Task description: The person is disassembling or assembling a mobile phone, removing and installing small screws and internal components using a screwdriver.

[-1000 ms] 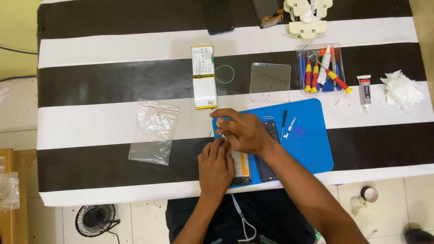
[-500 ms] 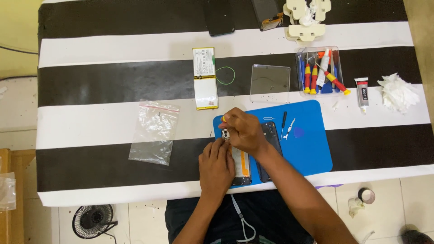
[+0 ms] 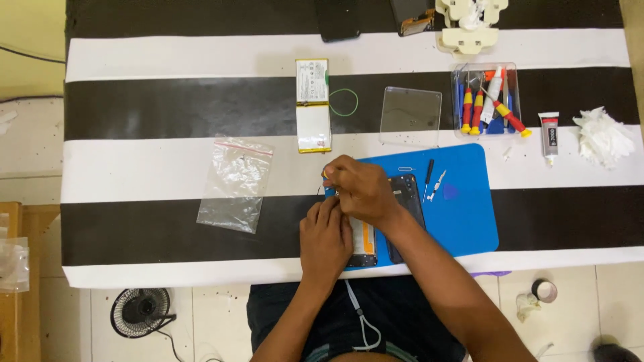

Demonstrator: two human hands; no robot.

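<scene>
- Blue work mat lies on the black-and-white striped tabletop, and on it sits an opened phone with its dark back cover just to the right.
- Both hands meet over the phone's far end: the left hand presses flat on the body, while the right hand is curled, fingertips pinching something small I cannot identify.
- Risk, as I judge it: a slip of the pinch could tear a thin part inside or fling it off the mat, since the grip sits at the mat's edge.
- Loose bits near the tweezers could roll away if nudged.
- Hidden: the phone's interior under the hands; the objects at the far edge are cut off.
</scene>
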